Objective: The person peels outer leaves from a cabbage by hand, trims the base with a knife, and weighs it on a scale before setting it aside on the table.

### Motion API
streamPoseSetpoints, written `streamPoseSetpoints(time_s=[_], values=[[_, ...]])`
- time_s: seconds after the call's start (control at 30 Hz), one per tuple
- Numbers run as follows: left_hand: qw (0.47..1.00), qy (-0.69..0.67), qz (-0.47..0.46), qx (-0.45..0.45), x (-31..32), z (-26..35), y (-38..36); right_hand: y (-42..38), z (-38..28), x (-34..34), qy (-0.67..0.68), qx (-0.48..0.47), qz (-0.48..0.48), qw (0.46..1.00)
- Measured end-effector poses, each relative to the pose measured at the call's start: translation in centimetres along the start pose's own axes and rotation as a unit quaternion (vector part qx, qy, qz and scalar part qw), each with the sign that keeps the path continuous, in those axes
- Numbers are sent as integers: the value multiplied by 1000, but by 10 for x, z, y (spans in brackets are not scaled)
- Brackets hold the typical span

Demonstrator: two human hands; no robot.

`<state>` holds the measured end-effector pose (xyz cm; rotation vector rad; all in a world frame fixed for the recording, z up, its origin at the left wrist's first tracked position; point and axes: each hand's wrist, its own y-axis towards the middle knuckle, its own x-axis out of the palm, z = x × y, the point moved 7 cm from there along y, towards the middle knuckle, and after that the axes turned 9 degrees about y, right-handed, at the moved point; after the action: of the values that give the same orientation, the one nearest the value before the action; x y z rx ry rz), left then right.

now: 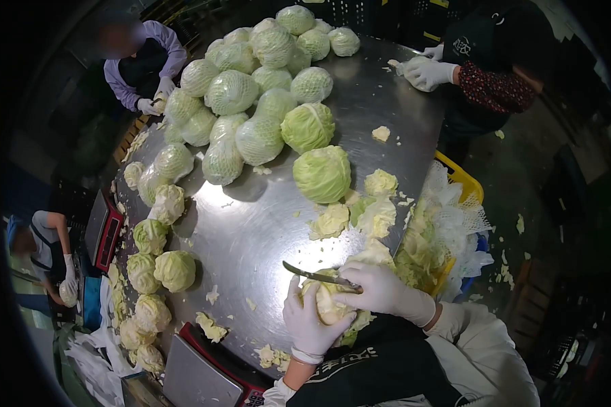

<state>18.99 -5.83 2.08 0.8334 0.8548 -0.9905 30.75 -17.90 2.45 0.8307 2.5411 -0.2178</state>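
Observation:
My left hand (pixel 311 324), in a white glove, is wrapped round the left side of a trimmed cabbage (pixel 330 305) at the table's near edge. In my gloved right hand (pixel 383 290) is a knife (pixel 304 272), its dark curved blade pointing left across the top of that cabbage. The part of the handle inside my fist is hidden. Cut-off cabbage leaves (pixel 375 254) lie just beyond my right hand. Farther up the table sit two unwrapped green cabbages, a larger one (pixel 322 174) and another (pixel 307 127) behind it.
Net-wrapped cabbages (pixel 232 92) are heaped at the back of the metal table (pixel 237 224). Bare cabbages (pixel 175 270) line its left side. A scale (pixel 200 373) stands near left. Leaves and foam nets (pixel 455 210) fill a yellow crate (pixel 463 178) at right. Several co-workers stand around.

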Motion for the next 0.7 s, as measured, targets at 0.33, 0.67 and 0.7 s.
streamPoseSetpoints(time_s=[0.33, 0.67, 0.7], values=[[999, -20, -26, -9, -7, 4, -7, 1, 40, -23, 122, 52, 161, 978], [993, 112, -32, 21, -16, 17, -2, -18, 1, -3, 36, -27, 37, 998], [989, 141, -41, 30, -14, 20, -1, -18, 8, -3, 79, 66, 22, 994]])
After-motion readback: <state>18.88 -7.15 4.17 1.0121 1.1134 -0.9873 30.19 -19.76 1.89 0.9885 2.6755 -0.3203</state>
